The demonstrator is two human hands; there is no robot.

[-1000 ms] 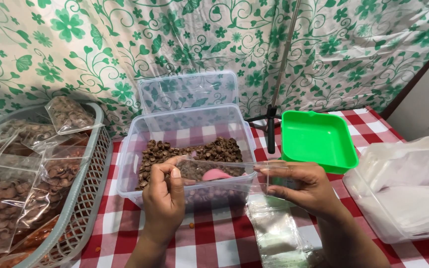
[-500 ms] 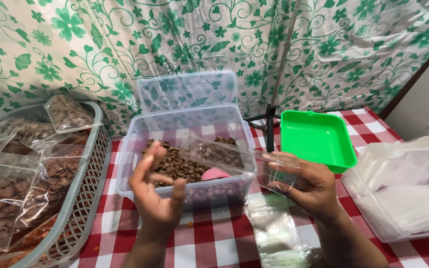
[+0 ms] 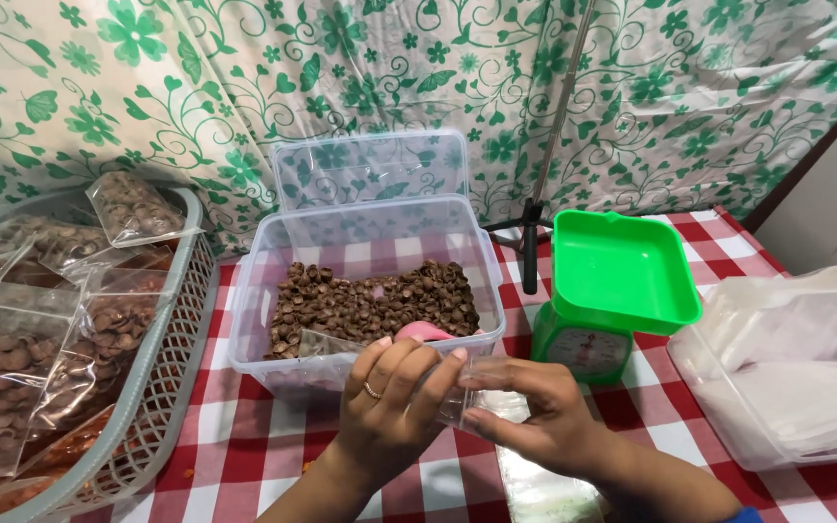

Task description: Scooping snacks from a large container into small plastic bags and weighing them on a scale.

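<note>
Small clear plastic bag (image 3: 462, 392) is now pinched shut between left hand (image 3: 394, 402) and right hand (image 3: 535, 416) at the table's front edge; left hand was lifted open moments ago, so filling from clear plastic tub of brown nuts (image 3: 370, 300) looks finished.

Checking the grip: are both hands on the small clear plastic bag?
Touching. The head view shows the left hand and right hand both pinching the small clear plastic bag between their fingertips.
</note>
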